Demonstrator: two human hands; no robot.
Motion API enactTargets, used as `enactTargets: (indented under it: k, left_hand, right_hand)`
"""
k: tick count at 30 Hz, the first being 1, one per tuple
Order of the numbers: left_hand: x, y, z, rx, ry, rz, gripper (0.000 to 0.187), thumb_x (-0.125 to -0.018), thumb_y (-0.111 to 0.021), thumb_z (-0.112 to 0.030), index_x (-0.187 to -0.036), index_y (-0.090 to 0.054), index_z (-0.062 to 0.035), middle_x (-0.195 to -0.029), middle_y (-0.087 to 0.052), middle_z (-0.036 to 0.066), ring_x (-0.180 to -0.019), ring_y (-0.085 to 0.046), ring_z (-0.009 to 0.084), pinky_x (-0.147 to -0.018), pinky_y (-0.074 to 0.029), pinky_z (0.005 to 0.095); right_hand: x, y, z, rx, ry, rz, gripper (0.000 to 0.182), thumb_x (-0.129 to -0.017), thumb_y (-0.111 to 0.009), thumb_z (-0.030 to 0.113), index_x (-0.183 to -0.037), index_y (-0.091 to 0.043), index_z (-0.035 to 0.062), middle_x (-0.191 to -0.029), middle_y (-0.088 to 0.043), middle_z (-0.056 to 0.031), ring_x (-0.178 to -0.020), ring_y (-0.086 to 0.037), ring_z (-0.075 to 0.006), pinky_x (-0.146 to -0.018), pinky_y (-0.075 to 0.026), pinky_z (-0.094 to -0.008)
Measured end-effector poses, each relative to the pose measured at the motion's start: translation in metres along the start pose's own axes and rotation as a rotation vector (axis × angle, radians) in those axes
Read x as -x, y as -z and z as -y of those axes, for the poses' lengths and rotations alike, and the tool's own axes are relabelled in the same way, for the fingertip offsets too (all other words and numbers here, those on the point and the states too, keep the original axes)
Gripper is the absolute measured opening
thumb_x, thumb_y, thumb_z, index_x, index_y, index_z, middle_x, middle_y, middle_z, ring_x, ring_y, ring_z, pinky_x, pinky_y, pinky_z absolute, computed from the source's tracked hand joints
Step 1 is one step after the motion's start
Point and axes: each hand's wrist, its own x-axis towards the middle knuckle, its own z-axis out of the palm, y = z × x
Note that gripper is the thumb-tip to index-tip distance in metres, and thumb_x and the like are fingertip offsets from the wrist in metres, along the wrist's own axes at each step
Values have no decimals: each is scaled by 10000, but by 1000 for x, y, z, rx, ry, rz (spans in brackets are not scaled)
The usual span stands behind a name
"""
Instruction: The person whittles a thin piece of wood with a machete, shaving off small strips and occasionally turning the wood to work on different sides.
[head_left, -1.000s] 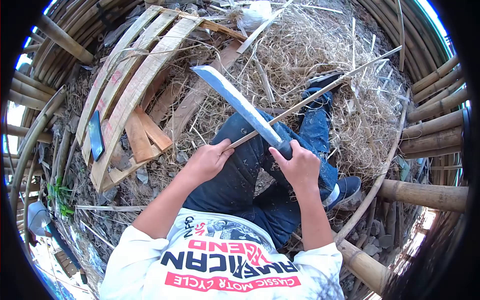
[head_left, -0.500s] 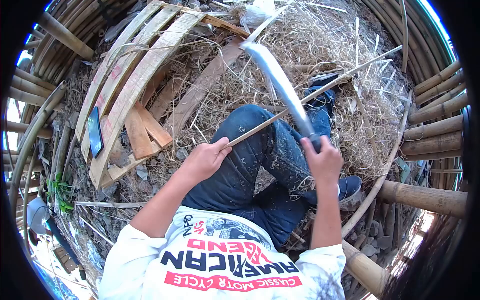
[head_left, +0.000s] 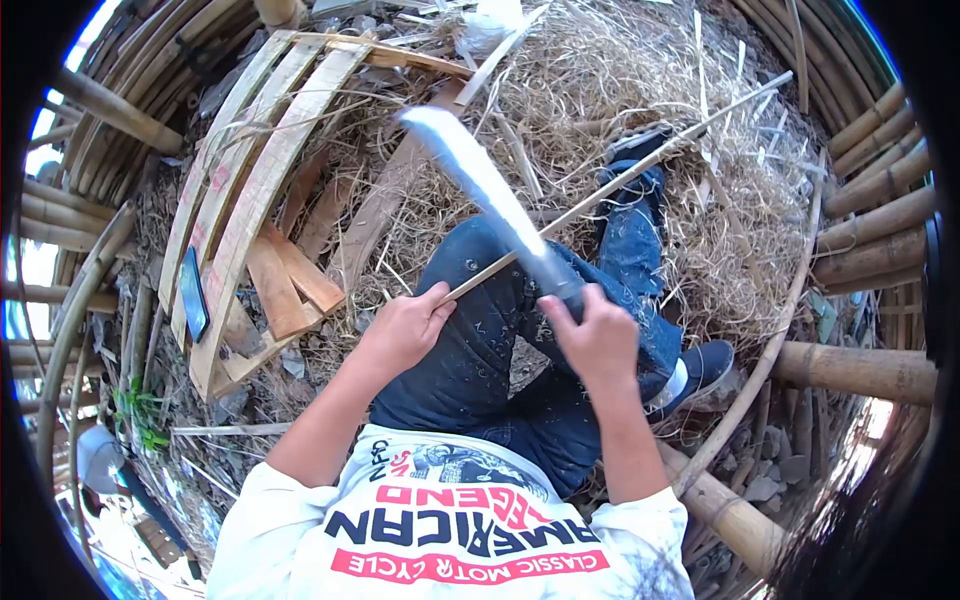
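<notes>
My left hand pinches the near end of a long thin bamboo strip, which runs up to the right across my knee and past my foot. In my right hand is the dark handle of a large knife. Its bright blade points up and left, blurred by motion, and crosses over the strip near my left hand. Whether the blade touches the strip I cannot tell. Small pale flecks dot my dark trousers.
A curved slatted wooden frame lies at the left, with a phone on it and short boards beside it. Curly shavings cover the ground ahead. Bamboo poles stand around both sides.
My right hand and the knife have moved left and toward my body along the strip. My left hand still holds the strip's near end. The view has shifted slightly.
</notes>
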Motion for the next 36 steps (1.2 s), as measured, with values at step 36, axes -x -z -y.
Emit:
enactTargets:
  k: [36]
  left_hand:
    - [-4,-13,2,-94,-47,-70,159,-978,-542,-216,-937,-506,-66,-625,-557,246,-642,-583,459,-532,-416,532]
  right_hand:
    - [-33,29,-100,69,-159,-192,523,-859,-628,566,-786,-606,49,-644,-646,-202,-631,-664,-400,-546,-518,-478]
